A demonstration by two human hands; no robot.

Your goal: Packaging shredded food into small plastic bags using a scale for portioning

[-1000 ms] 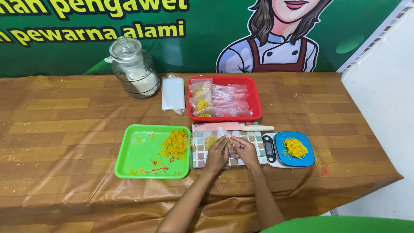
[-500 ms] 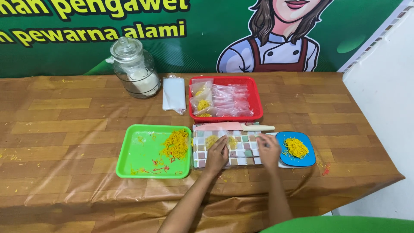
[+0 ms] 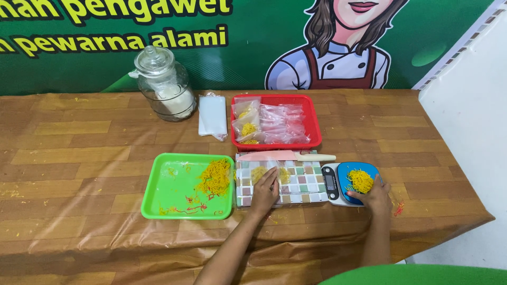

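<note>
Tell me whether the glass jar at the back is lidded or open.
Lidded. The glass jar stands upright with its knobbed glass lid seated on the mouth, and white contents fill only its lower part.

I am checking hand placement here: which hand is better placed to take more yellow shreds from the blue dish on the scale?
Likely the right hand: it rests at the blue dish of yellow shreds. The left hand lies on the checkered board, farther away.

Scale [image 3: 331, 186] display too small (hands' elbows cropped)
</note>
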